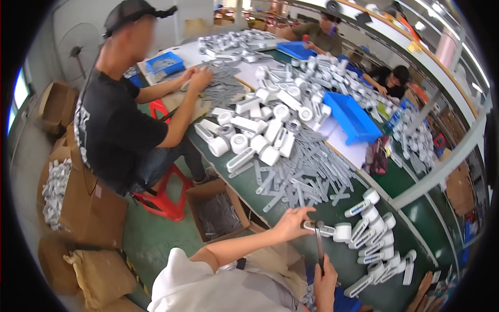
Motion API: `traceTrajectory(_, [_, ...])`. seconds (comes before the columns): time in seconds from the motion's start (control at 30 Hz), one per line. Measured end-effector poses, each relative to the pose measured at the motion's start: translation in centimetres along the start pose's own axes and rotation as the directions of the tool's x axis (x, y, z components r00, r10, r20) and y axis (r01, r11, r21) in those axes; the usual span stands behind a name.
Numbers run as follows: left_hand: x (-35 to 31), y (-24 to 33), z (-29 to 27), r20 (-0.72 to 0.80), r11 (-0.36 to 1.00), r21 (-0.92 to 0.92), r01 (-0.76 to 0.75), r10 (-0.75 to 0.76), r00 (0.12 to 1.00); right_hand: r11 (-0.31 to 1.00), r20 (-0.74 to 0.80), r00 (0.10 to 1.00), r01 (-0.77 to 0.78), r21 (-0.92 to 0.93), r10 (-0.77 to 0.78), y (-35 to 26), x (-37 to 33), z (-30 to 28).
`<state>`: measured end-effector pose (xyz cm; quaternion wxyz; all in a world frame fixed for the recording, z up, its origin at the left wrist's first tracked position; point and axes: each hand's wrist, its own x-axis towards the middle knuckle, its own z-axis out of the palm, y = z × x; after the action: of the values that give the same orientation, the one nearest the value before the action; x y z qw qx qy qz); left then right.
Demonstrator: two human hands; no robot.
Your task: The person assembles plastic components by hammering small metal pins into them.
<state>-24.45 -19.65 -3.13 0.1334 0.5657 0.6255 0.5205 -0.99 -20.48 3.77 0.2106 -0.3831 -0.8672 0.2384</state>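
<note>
A white plastic part with a flat arm and a round end is held over the near side of the green table by my left hand, fingers closed on its arm. My right hand grips a slim metal tool with a dark handle. The tool's upper end meets the arm of the part close to my left fingertips; I cannot tell its exact kind. Just right of my hands lie rows of similar white parts. Beyond them spreads a pile of flat grey strips.
A heap of white parts covers the table's middle, beside a blue tray. At the left, a person in black sits on a red stool. An open cardboard box stands on the floor. A shelf post crosses the right side.
</note>
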Motion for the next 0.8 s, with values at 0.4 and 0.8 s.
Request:
traceTrajectory(0.4, [0.7,0.6,-0.5,0.011,0.997,0.051,0.064,-0.065,0.998,0.997,-0.034,0.999,0.004,0.074,-0.002,-0.9,-0.5,0.0])
traceTrajectory(0.8, [0.3,1.1,-0.4,0.018,0.993,0.100,0.058,-0.061,0.998,0.995,0.063,0.995,-0.083,0.049,0.080,-0.2,-0.8,0.3])
